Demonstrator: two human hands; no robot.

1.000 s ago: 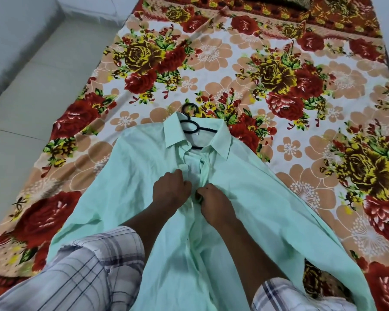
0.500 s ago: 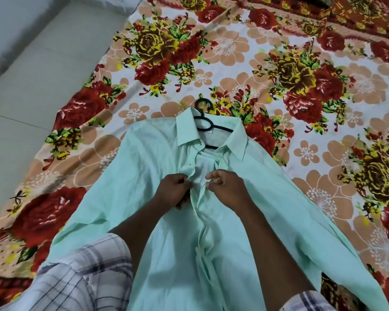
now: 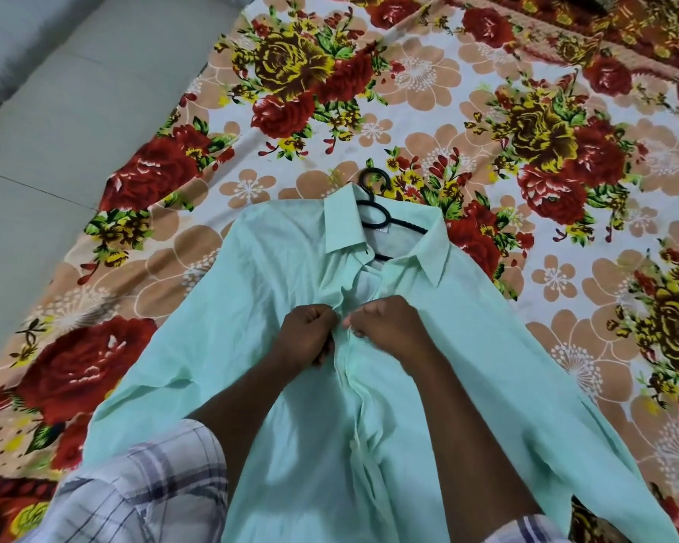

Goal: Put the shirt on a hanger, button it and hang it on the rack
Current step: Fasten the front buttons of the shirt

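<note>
Mint shirt [image 3: 251, 307] lies flat on the floral bedsheet [image 3: 428, 92], black hanger [image 3: 377, 205] poking out at its collar. Left hand [image 3: 306, 335] and right hand [image 3: 389, 327] both pinch the placket below the collar. Neck label [image 3: 381, 230] is too blurry to read.

Two bare forearms end in the left hand [image 3: 305, 334] and right hand [image 3: 389, 327], no rings or watch visible. Short plaid sleeves, white with grey-blue and dark checks, show at the frame's lower left [image 3: 142, 499] and bottom right [image 3: 526, 533].
</note>
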